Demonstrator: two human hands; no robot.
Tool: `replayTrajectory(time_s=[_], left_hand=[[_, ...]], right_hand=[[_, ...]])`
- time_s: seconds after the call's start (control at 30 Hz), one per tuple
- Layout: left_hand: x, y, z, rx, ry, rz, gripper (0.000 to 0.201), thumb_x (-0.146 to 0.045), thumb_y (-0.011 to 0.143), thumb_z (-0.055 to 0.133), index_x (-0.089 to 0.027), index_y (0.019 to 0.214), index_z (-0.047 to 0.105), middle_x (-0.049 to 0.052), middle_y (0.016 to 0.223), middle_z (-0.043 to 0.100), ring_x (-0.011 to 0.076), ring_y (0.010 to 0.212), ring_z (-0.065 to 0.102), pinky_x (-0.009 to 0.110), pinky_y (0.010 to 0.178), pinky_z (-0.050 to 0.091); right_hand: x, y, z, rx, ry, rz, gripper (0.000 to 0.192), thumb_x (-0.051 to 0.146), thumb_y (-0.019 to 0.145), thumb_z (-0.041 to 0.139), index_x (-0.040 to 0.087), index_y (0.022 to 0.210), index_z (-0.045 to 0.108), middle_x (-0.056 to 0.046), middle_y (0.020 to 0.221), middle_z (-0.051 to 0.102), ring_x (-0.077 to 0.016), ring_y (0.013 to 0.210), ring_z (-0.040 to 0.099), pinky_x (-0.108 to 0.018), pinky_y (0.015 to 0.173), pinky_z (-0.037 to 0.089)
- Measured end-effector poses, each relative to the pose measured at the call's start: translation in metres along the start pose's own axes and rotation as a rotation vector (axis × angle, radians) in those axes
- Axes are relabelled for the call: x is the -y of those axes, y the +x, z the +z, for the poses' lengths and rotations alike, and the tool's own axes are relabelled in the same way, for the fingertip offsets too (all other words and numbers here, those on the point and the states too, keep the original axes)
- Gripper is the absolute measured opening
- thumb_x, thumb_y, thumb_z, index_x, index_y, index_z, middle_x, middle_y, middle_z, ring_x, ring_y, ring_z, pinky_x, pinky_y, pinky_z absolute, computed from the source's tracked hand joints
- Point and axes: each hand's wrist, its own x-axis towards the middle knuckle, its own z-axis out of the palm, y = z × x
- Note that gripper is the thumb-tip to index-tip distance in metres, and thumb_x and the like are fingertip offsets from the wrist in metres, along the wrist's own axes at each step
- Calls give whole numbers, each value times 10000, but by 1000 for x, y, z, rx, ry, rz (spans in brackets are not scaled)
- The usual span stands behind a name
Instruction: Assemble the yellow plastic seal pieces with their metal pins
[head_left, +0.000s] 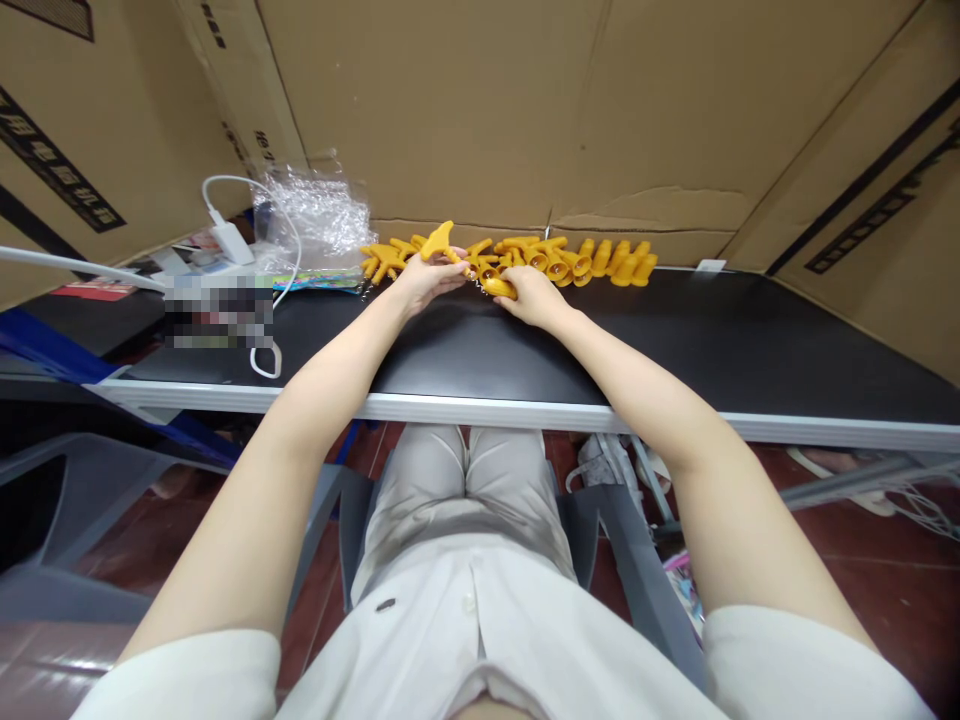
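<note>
Black table (675, 340), far edge: both arms stretched fwd; left hand (427, 275) pinches yellow part (438, 240), right hand (529, 295) grips yellow piece (499, 287).

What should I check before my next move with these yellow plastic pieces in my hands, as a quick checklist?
1. Left hand grips a yellow piece: ok.
2. Right hand holds a second yellow part: ok.
3. The two parts fully joined: cannot tell, too small.
4. A small spring seems to sit between the hands, properly seated: cannot tell.
5. Row of yellow parts within reach along the cardboard: ok.
6. White cable hanging over the table edge: not ok.
</note>
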Motion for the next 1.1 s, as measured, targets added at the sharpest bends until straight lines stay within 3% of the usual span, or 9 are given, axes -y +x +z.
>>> replayTrajectory(time_s=[0.23,0.43,0.6,0.7,0.77,0.9,0.97,1.03,1.1], left_hand=[[-7,-6,5,-45,-36,59,310,-134,788,890,-180,1016,685,-10,887,774,170,991,812,428,1175,572],[-8,-6,7,-102,-60,63,235,-80,829,812,-181,994,679,-27,827,756,148,963,802,388,1160,578],[-9,-10,8,-22,-26,33,288,-99,821,830,-170,1065,696,-8,890,774,157,991,796,408,1172,551],[-10,-11,8,36,17,-28,344,-234,860,856,-185,1157,689,10,942,785,176,1003,798,415,1138,560],[-10,-10,8,57,35,-77,396,-426,903,840,-200,1184,677,27,963,792,211,1024,808,420,1098,580],[-7,-3,5,87,41,-145,620,-747,921,700,-208,1222,645,76,990,792,285,985,826,419,956,636],[-4,1,2,71,47,-162,608,-693,939,708,-209,1292,606,90,1033,781,263,878,820,396,863,650],[0,4,-1,31,69,-156,618,-503,921,804,-222,1402,536,95,1106,759,218,791,796,373,804,651],[5,7,-4,0,96,-120,798,-268,845,872,-262,1516,440,100,1200,726,195,801,788,376,813,658]], right_hand=[[-1,0,0,-28,14,15,278,210,960,653,95,1198,735,-223,1279,754,-394,1220,686,-467,1084,505],[-2,1,1,-57,9,13,318,225,979,648,71,1242,740,-224,1295,750,-400,1243,688,-474,1107,508],[-1,1,2,-71,27,-7,327,239,983,642,73,1248,736,-219,1286,752,-389,1229,698,-474,1106,514],[-2,1,3,-88,37,-12,302,243,978,630,93,1220,734,-215,1267,753,-386,1214,696,-478,1093,517],[-3,1,3,-99,44,-10,287,250,972,626,108,1198,731,-214,1262,751,-388,1209,691,-487,1089,516],[-6,2,3,-109,50,-8,285,261,964,624,133,1196,728,-205,1272,749,-388,1220,682,-502,1107,511],[-8,2,3,-111,51,-9,311,251,961,626,125,1227,725,-214,1295,744,-389,1242,677,-509,1124,506],[-8,1,3,-113,52,-20,338,240,959,625,122,1262,719,-221,1323,738,-389,1266,669,-519,1132,502],[-7,0,3,-112,43,-30,351,240,962,620,131,1282,713,-220,1341,735,-397,1283,659,-541,1122,503]])
